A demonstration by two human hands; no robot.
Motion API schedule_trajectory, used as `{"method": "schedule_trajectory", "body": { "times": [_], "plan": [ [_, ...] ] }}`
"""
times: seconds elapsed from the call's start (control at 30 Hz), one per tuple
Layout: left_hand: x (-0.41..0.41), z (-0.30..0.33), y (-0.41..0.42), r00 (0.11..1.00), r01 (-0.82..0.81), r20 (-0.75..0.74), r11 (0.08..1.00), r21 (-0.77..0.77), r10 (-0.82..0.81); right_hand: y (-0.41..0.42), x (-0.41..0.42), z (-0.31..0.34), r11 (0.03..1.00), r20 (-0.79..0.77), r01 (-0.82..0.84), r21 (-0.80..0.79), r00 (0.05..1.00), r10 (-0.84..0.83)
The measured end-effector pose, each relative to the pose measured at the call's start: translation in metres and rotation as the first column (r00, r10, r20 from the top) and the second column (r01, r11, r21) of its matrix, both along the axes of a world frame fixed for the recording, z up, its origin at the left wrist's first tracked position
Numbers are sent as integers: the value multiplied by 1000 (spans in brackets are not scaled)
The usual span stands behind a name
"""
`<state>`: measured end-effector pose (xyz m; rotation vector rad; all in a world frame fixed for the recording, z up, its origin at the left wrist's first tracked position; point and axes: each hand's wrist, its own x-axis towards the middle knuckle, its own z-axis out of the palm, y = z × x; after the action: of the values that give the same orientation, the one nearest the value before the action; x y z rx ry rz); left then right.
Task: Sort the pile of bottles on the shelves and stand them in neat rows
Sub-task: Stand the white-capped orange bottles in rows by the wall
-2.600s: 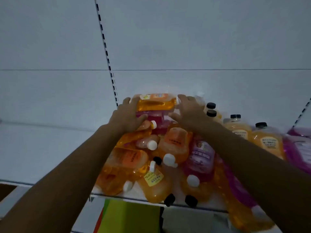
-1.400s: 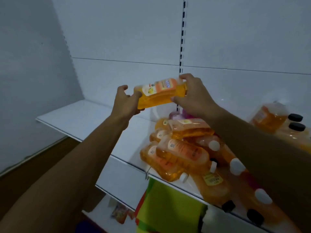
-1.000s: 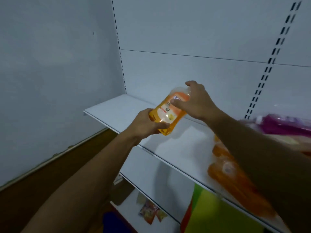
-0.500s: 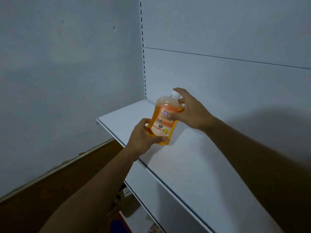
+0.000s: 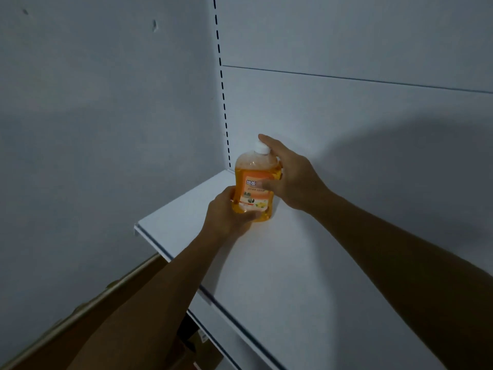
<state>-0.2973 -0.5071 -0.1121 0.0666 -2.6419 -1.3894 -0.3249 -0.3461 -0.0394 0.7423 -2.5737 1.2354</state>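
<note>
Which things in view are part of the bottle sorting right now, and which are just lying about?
Job in hand:
clear plastic bottle of orange liquid with white cap
left hand
right hand
white metal shelf

Lying about:
dark, indistinct items under the shelf

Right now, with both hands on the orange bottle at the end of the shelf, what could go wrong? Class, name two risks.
1. The orange bottle looks upright near the shelf corner, but whether its base is fully down is unclear; releasing early could tip it.
2. The left hand holds the base near the shelf's left edge, so a sideways nudge while the right hand lets go might send it off.
</note>
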Motion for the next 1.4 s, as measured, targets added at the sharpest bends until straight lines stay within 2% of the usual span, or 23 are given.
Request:
{"method": "schedule_trajectory", "body": {
  "times": [0.23,0.37,0.5,0.57,0.63,0.7,0.83,0.93,1.07,1.17,1.3,1.4],
  "plan": [
    [-65,-7,-38,999,53,5,998,-29,-53,-41,-54,-11,990,-84,120,68,990,-115],
    [-82,-15,-36,995,95,11,995,5,-95,-49,-71,-14,985,-102,157,75,984,-149],
    [-89,-17,-32,995,98,-6,994,-48,-98,-50,-76,-17,973,-101,180,146,981,-166],
    [-85,-16,-29,999,2,-40,993,-117,-7,-47,-71,-18,971,-98,170,170,983,-155],
    [-74,-13,-27,983,-172,-81,977,-130,162,-38,-62,-19,972,-87,170,165,984,-157],
    [-59,-12,-27,966,-235,-148,962,-142,214,-25,-48,-19,965,-96,183,185,981,-168],
    [-28,-3,-2,987,-9,-162,976,-219,-27,17,-12,-13,945,-70,228,235,973,-218],
    [-5,8,48,952,203,-180,952,-228,-246,63,25,-7,901,-56,299,313,953,-297],
    [28,15,138,852,447,-150,847,-286,-501,147,92,1,800,-19,394,453,901,-433],
    [56,16,208,757,584,-144,759,-288,-637,212,146,4,691,-8,475,545,827,-562],
    [95,14,282,640,703,-152,654,-281,-753,283,213,12,569,16,589,574,687,-727],
    [115,12,318,588,732,-172,611,-302,-790,313,246,20,533,3,652,539,632,-775]
  ]
}}
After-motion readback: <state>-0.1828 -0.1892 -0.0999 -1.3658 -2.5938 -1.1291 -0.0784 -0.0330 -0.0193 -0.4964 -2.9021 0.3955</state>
